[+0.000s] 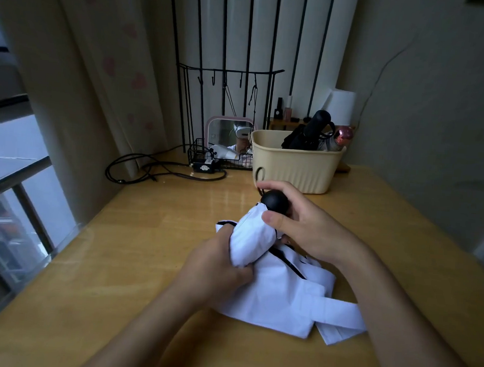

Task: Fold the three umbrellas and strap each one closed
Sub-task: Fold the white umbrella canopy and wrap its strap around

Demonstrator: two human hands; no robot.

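A white umbrella [282,293] with black trim lies on the wooden desk [117,260] in front of me, its loose canopy spread toward the right. My left hand [216,267] grips the bunched white fabric near its middle. My right hand [303,224] curls round the umbrella's upper end, with the thumb on the fabric just below the round black handle [275,201]. In the beige basket [293,163] behind stand a folded black umbrella [309,130] and a second one with a pink handle [341,137].
A pink-framed mirror [227,131], a black wire tray [217,156] and a tall wire rack [226,97] stand at the desk's back. Black cables [151,169] loop at the back left. A curtain and window rail run along the left edge.
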